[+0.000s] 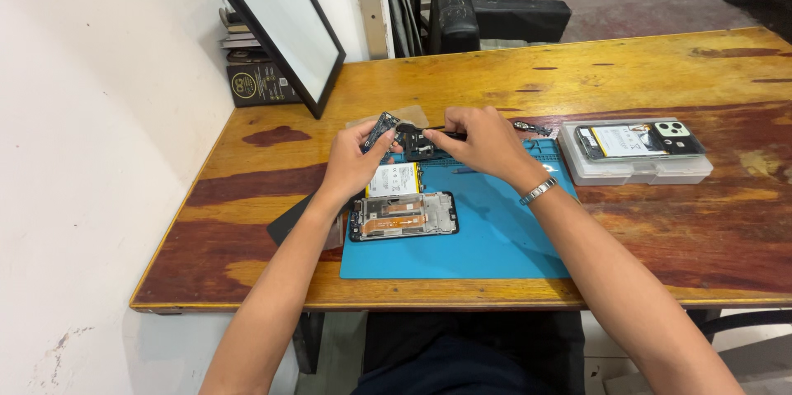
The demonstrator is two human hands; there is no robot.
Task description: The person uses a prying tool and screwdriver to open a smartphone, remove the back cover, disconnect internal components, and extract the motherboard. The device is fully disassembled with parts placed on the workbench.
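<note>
Leaning against the white wall at the left stands a black-framed panel [285, 20]. Next, the left hand [353, 162] pinches a small dark circuit board [394, 135] above the blue work mat [495, 234], just beyond an opened phone frame [403, 215]. The right hand [483, 143] is clenched around a thin dark tool, its tip at the board. Farther right sits a clear plastic box [635, 166] carrying another opened phone.

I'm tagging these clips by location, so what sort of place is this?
Probably a small phone repair bench. An opened phone frame lies on a blue repair mat, a clear parts box holds another dismantled phone, and the left hand holds a small circuit board.
</note>
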